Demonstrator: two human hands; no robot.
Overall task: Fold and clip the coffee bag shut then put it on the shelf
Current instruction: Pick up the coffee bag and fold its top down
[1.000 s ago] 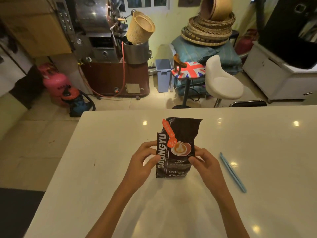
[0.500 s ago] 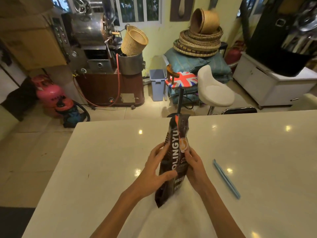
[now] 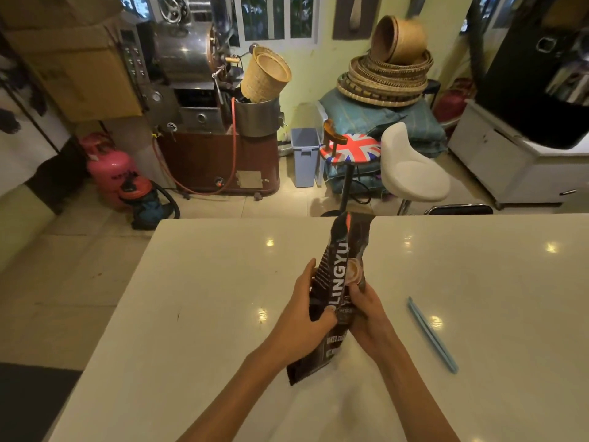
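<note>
A black coffee bag (image 3: pixel 339 269) with white lettering and an orange stripe is held upright and lifted off the white table (image 3: pixel 191 314), its narrow side turned toward me and its top unfolded. My left hand (image 3: pixel 302 317) grips the bag's left side at mid-height. My right hand (image 3: pixel 366 311) grips its right side at the same height. A long light-blue bag clip (image 3: pixel 432 334) lies flat on the table to the right of my right hand, apart from it.
Beyond the table's far edge stand a white stool (image 3: pixel 411 167), a flag-patterned stool (image 3: pixel 350 148), a blue bin (image 3: pixel 305 156), a steel roaster (image 3: pixel 197 90) and a pink gas cylinder (image 3: pixel 110 167). Woven baskets (image 3: pixel 385 78) are stacked at the back. No shelf is clearly in view.
The bag stood on the table facing me; both hands have lifted it and turned its narrow side toward me. The camera has tilted up slightly. The clip has not moved.
</note>
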